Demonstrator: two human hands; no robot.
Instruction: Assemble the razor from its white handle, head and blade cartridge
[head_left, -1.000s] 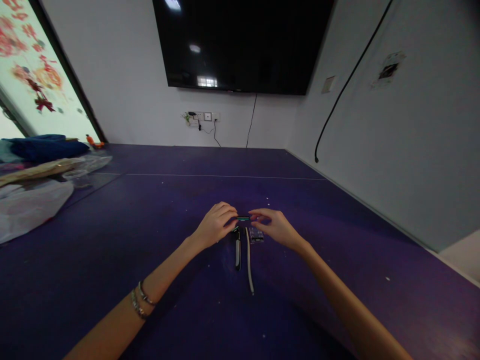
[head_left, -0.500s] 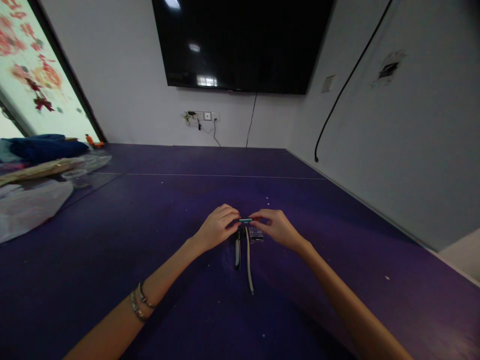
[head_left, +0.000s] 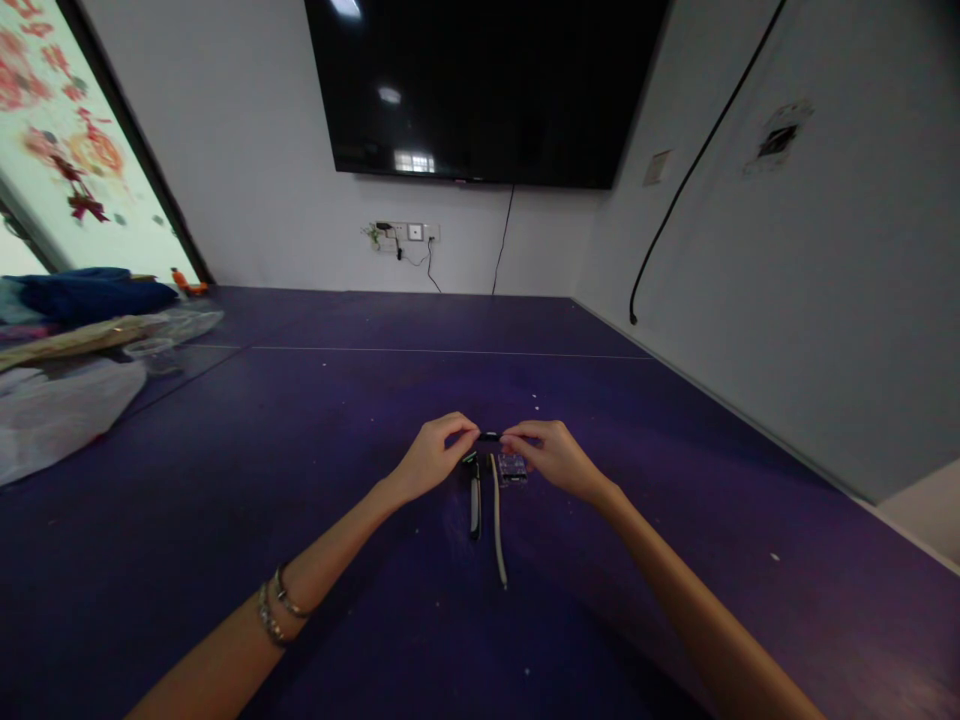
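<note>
My left hand (head_left: 433, 455) and my right hand (head_left: 553, 455) meet over the purple table (head_left: 300, 450), both pinching a small dark flat piece (head_left: 489, 437) between their fingertips. Under them on the table lie a dark strap (head_left: 475, 500), a thin pale strap (head_left: 498, 525) and a small patterned clear block (head_left: 512, 466). Bracelets (head_left: 276, 603) sit on my left wrist.
A black screen (head_left: 480, 90) hangs on the far wall above a socket strip (head_left: 405, 234) with cables. White plastic bags (head_left: 60, 405), a blue cloth (head_left: 82, 292) and a long beige bundle (head_left: 75, 340) lie at the table's left. A grey wall runs along the right side.
The small piece, showing a teal edge before, has turned in my fingertips and now looks dark. My fingers have closed in nearer each other; the arms have barely moved.
</note>
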